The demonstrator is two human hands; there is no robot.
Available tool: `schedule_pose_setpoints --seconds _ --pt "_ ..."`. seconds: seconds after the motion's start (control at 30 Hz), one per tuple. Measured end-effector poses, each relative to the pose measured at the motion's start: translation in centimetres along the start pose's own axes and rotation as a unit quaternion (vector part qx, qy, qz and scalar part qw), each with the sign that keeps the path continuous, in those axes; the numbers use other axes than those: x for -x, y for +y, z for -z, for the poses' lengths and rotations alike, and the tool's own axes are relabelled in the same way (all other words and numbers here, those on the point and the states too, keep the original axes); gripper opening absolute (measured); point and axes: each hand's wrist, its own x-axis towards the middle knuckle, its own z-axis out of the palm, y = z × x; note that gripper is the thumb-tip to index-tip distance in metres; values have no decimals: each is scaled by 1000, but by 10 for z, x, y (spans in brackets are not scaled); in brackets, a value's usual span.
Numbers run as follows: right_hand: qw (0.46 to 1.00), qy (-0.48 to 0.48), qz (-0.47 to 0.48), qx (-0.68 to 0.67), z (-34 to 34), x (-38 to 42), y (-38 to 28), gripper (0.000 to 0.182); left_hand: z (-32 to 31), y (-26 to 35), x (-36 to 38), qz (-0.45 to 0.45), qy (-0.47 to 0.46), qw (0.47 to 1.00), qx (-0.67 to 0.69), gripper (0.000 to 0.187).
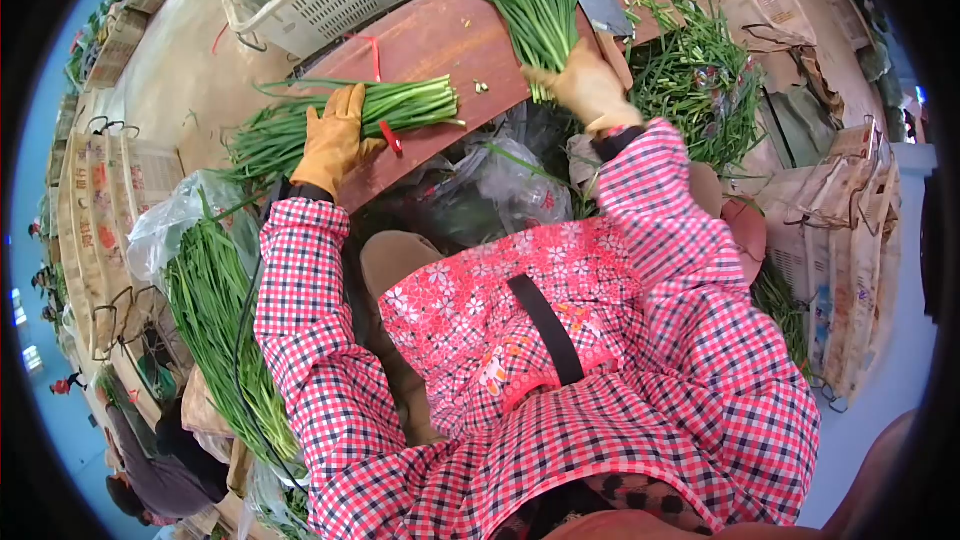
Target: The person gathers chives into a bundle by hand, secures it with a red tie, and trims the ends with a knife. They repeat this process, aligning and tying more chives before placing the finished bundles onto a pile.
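My left hand (338, 138), in an orange work glove, is wrapped over a bunch of garlic chives (415, 102) lying on a reddish-brown board. A red tie (390, 138) passes under that bunch, its ends showing on either side. My right hand (588, 92), gloved too and slightly blurred, grips the pale stem ends of a second bunch of garlic chives (520, 0) at the board's far edge. Close beside it lies a cleaver (597, 2) with a wooden handle (614, 60). Small cut stem bits (481, 87) dot the board (430, 35).
A white plastic crate (350, 2) stands beyond the board. Loose chives and trimmings (695, 90) are heaped at right. More long chives (215, 305) lie at left beside clear plastic (185, 215). Worn crates (825, 250) flank both sides. Another person (165, 450) is at lower left.
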Motion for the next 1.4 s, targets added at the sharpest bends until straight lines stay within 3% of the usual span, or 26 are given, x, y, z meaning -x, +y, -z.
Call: schedule_pose_setpoints --seconds 0.13,0.33,0.47,0.5,0.57,0.6,0.63,0.7,0.77,0.83,0.87,0.97,1.0,1.03,1.07,1.1,1.13,1.2,1.23,1.3,1.33,1.4 --pt "989 -17 -140 -40 -29 -2 -25 115 -3 -1 -3 16 8 1000 4 92" --pt "978 26 -180 -107 -38 -8 -21 102 14 4 -2 13 6 1000 8 97" --pt "983 12 -168 -69 -42 -16 -13 99 16 1 -1 21 10 999 23 102" --pt "987 46 -142 -65 -41 -20 -7 76 14 0 -1 20 12 999 30 102" --pt "999 10 -24 -47 -29 -41 17 36 11 -2 0 15 21 999 34 103" --pt "972 -69 -32 -222 -11 -49 26 22 11 -2 0 11 28 999 36 104" --pt "910 -142 -67 -383 7 -56 35 11 12 -2 -1 13 6 999 35 104" --pt "888 -178 -104 -412 69 -39 29 13 20 -1 0 12 -17 999 38 106" --pt "860 -236 34 -451 53 -66 81 19 21 -5 1 10 1 1000 11 110" --pt "758 -265 -81 -590 76 -51 78 22 39 -4 6 3 24 999 -24 112" --pt "752 -225 -121 -608 83 -40 71 20 51 -1 12 -19 94 994 -53 100" --pt "767 -221 -62 -599 93 -27 71 17 83 9 8 -45 143 987 57 77" --pt "757 -211 -61 -615 98 -19 65 17 90 33 13 -20 170 971 165 57" --pt "902 -127 262 -319 92 -14 82 17 63 39 6 -35 124 903 409 56" --pt "901 -148 128 -387 100 0 62 21 76 78 10 -71 16 782 619 65" --pt "876 -145 -10 -461 108 13 42 26 88 118 13 -56 -95 615 781 75" --pt "912 -55 87 -397 93 15 41 25 51 133 -5 -68 -89 677 728 79" --pt "922 174 262 -226 54 21 30 30 36 188 -12 -104 -109 547 823 83" --pt "910 246 296 -156 34 29 30 34 36 210 -18 -82 -133 500 852 79" --pt "975 -43 77 -206 86 94 -1 61 32 240 -32 -108 -61 421 898 82" --pt "972 63 198 110 48 94 5 68 26 235 -35 -76 -120 366 920 86" --pt "876 231 235 353 -31 90 26 83 14 234 -34 -106 -120 326 932 89"
